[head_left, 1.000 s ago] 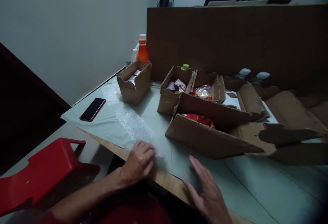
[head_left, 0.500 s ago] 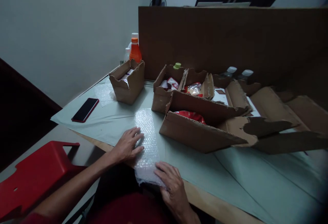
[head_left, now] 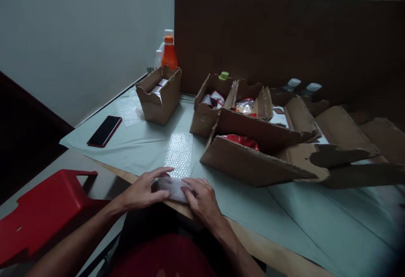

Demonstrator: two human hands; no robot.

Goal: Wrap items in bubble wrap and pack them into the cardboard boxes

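A strip of bubble wrap [head_left: 179, 152] lies on the pale table cover, running away from me. Its near end is rolled into a small bundle at the table's front edge. My left hand [head_left: 142, 190] curls round the left side of that roll, fingers on top. My right hand [head_left: 201, 199] presses on the roll's right side, fingers bent over it. What sits inside the roll, if anything, is hidden.
A red-edged phone [head_left: 104, 131] lies at left. Open cardboard boxes [head_left: 160, 95] [head_left: 209, 108] [head_left: 253, 158] with packets stand behind the wrap. An orange bottle [head_left: 168, 55] and a brown board [head_left: 284, 40] are at the back. A red stool [head_left: 44, 209] is lower left.
Both hands came together at the table's front edge. The near end of the bubble wrap, flat before, is now rolled up under them.
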